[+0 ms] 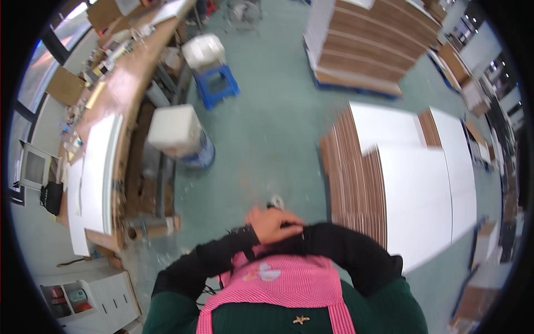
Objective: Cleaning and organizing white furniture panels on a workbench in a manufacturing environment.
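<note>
In front of the pink apron (pixel 289 284), my two arms cross at the waist. My left hand (pixel 273 227) comes in from the left in a black sleeve, its fingers curled over the black cuff (pixel 309 235) of my right sleeve. Beneath it, my right hand (pixel 254 214) is mostly covered; only a blurred bit of skin shows past the left hand, so its fingers cannot be made out. Just beyond the hands appears a small whitish round thing with a dark part (pixel 276 201); whether it is held or lies on the floor is unclear.
Stacked white-faced boards (pixel 417 195) stand close on the right, with a taller brown-edged stack (pixel 372 47) farther off. Along the left runs a cluttered workbench (pixel 127 83). Beside it are a bucket with a white wrapped top (pixel 177 131) and a blue stool (pixel 217 86).
</note>
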{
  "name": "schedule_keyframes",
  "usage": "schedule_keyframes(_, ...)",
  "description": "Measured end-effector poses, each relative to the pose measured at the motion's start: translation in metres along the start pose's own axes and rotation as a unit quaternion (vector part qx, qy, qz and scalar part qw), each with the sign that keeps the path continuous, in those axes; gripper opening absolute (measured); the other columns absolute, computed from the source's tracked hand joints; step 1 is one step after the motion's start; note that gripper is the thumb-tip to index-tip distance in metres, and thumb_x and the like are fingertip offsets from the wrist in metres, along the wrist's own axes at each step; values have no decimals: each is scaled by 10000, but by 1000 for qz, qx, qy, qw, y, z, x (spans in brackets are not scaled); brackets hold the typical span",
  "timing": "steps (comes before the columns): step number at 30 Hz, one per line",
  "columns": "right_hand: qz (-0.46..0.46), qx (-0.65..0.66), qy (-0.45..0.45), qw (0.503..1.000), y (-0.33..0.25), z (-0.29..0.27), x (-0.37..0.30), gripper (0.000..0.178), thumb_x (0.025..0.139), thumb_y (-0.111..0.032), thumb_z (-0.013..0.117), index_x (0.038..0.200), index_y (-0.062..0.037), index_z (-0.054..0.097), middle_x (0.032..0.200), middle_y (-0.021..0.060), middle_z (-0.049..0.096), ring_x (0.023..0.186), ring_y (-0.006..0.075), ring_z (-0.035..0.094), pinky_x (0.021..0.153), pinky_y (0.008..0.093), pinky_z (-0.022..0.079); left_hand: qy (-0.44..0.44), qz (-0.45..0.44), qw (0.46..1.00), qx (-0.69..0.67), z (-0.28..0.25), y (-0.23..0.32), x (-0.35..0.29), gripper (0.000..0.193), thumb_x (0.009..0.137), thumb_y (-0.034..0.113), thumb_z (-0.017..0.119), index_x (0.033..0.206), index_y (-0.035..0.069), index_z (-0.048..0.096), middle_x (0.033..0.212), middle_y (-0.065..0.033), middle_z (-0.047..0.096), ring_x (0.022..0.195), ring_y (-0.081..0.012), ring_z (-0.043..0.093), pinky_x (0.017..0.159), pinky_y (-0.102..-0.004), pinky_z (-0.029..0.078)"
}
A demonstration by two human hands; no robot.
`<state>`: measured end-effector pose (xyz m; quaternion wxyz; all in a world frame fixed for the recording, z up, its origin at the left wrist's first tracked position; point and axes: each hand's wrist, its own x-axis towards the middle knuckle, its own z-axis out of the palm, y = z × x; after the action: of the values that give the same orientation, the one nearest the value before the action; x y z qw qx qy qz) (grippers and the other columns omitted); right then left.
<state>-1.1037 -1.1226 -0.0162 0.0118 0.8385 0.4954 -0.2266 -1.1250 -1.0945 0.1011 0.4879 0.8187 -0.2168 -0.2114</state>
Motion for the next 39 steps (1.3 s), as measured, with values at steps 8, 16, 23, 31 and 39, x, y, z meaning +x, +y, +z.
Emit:
schedule_keyframes(8,-349,196,-91,912,133,-146,158,264,907,-232,520,1061,-64,654,962,116,687,845,244,659,745,383,520,59,-200,965,-162,-214,-144,178,411,911,403,604,832,15,715,709,-43,690,659,-129,625,632,-299,490)
schedule_keyframes(16,-360,223,-203,883,403,-293,377,295,937,-275,520,1113,-74,645,1009,84,689,885,232,649,793,362,519,-93,1,960,-265,-449,-310,387,445,981,380,444,1203,28,602,1130,-98,657,1075,-189,587,977,-322,424)
schedule_keyframes(23,-5,595,169,786,673,-495,544,299,972,-274,462,1007,-48,653,811,51,679,602,135,634,507,257,475,-37,-11,686,-726,-618,-305,542,1049,737,869,277,1483,133,236,1510,-139,301,1383,-343,308,1113,-537,260)
schedule_keyframes(31,97,682,340,640,870,-577,803,198,901,-166,560,944,-1,662,761,84,680,574,132,616,479,290,473,250,-145,819,-495,-831,-381,726,519,848,343,728,1192,35,491,948,-30,576,861,-130,610,707,-263,538)
schedule_keyframes(39,17,188,333,924,946,-527,1009,194,786,-130,666,957,-38,665,825,162,670,758,384,638,712,386,535,353,-289,724,-517,-1015,-539,770,527,766,459,775,1032,39,601,853,-53,643,708,-158,659,636,-303,572)
